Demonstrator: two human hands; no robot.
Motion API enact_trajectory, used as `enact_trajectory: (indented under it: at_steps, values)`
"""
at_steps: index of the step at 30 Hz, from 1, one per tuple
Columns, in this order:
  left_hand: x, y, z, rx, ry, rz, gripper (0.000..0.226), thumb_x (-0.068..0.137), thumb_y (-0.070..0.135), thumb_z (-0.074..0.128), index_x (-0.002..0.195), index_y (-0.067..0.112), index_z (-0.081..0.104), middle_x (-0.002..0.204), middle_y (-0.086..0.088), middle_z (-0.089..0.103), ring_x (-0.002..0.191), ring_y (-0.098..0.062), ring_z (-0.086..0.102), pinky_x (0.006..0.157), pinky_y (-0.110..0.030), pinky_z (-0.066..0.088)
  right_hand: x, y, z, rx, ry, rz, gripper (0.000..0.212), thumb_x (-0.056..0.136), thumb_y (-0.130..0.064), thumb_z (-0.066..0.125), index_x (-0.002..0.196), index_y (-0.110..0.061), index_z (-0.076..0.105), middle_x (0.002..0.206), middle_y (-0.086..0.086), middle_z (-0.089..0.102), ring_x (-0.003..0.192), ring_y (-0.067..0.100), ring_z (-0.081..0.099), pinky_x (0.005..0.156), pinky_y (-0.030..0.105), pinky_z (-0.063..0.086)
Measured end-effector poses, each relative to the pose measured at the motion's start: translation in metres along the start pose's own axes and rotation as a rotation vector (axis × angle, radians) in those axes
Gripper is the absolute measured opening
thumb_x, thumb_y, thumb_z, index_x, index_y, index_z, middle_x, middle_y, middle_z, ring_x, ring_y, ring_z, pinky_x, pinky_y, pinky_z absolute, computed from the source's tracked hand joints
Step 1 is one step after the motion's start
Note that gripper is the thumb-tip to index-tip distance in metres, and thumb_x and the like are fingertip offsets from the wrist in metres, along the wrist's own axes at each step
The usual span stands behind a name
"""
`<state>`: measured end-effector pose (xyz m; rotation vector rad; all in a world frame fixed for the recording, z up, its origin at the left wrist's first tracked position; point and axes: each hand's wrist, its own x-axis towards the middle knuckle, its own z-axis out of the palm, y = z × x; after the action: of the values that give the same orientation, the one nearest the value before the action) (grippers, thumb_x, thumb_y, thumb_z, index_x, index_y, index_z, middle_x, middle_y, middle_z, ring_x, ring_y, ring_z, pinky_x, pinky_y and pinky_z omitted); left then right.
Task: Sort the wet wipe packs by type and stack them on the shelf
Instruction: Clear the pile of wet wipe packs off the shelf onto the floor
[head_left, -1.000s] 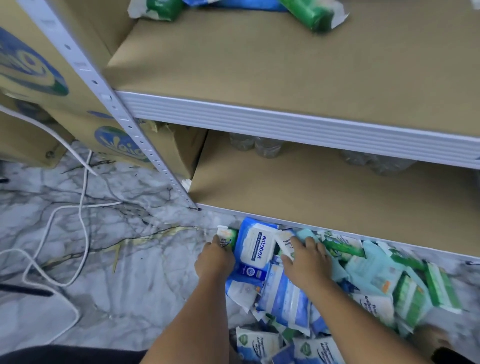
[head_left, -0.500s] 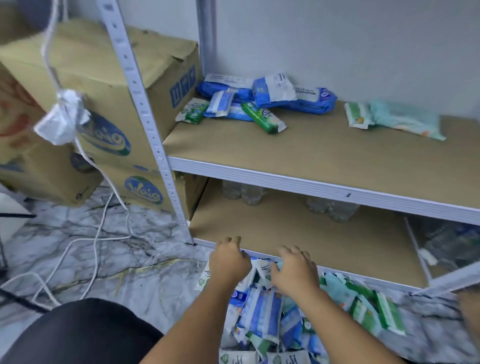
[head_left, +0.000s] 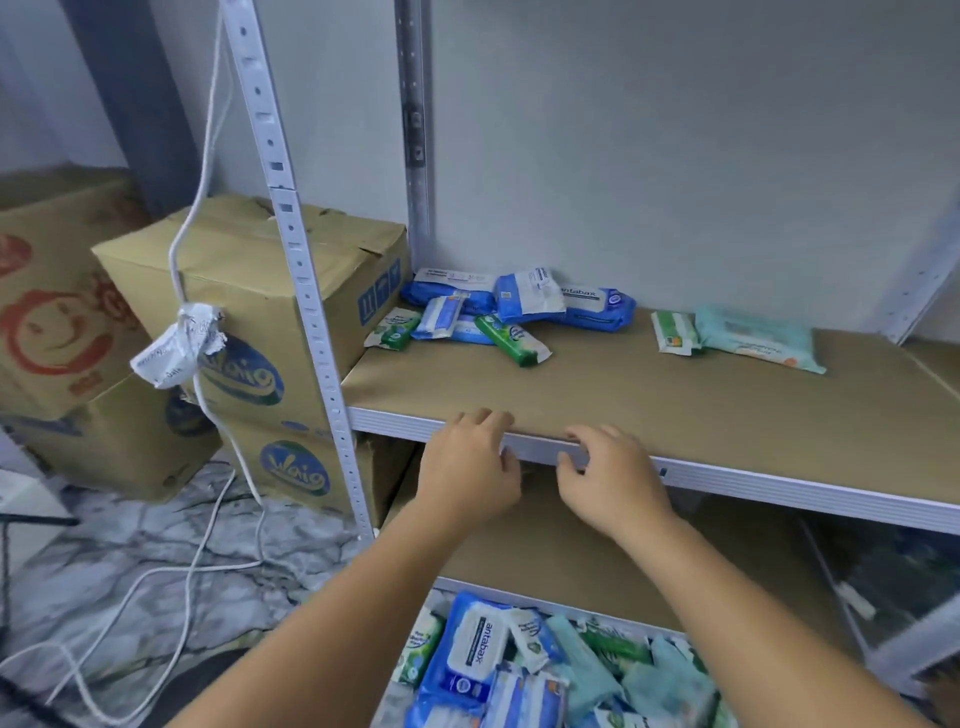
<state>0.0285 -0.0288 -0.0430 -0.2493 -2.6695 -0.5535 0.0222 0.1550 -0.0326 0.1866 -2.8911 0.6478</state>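
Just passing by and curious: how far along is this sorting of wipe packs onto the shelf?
Early days. Done: a few lie on the shelf, blue and green packs heaped loosely at the left, pale teal packs apart at the right, none neatly stacked. In hand: nothing; left hand and right hand are at the shelf's front edge. Left: the big pile on the floor.

On the shelf (head_left: 675, 395), a cluster of packs (head_left: 498, 312) lies at its back left, two more packs (head_left: 737, 338) at its back right. Boxes (head_left: 249, 291) stand left of the shelf; a pile of packs (head_left: 545, 670) lies on the floor (head_left: 130, 545) before it.
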Motion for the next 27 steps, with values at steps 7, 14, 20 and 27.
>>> enact_trajectory:
  at_steps: [7,14,20,27]
  values:
    - [0.064,0.015,0.024,-0.024,0.031,-0.102,0.045,0.085,0.031,0.052,0.127,0.017,0.060,0.119,-0.003,0.063,0.108,-0.029,0.055,0.085,-0.041,0.050,0.065,0.035,-0.028,-0.009,0.066,0.067,0.044,0.094,-0.038,0.055,0.135,-0.023,0.060,0.129,0.000,0.061,0.118,0.025,0.055,0.098,0.038,0.048]
    - [0.131,0.009,0.061,0.018,-0.080,-0.285,0.069,0.089,0.046,0.050,0.153,0.030,0.029,0.160,-0.016,0.018,0.132,-0.041,0.042,0.104,-0.048,0.036,0.133,0.082,-0.032,-0.033,0.163,0.139,0.044,0.091,-0.036,0.058,0.132,-0.020,0.061,0.127,0.007,0.061,0.116,0.030,0.057,0.097,0.041,0.049]
    - [0.162,-0.001,0.086,0.106,-0.161,-0.324,0.068,0.090,0.062,0.038,0.153,0.039,0.026,0.165,-0.010,-0.001,0.144,-0.035,0.028,0.109,-0.050,0.027,0.176,0.125,-0.034,-0.083,0.118,0.403,0.059,0.088,-0.044,0.054,0.143,-0.024,0.047,0.146,0.010,0.040,0.137,0.040,0.032,0.112,0.050,0.032]
    - [0.162,-0.004,0.083,-0.016,0.072,-0.305,0.038,0.088,0.050,0.063,0.108,0.018,0.060,0.136,-0.006,0.045,0.112,-0.030,0.057,0.098,-0.041,0.037,0.186,0.144,-0.026,-0.178,-0.035,0.404,0.074,0.092,-0.060,0.040,0.157,-0.037,0.014,0.165,-0.011,0.011,0.150,0.033,0.010,0.112,0.058,0.016]
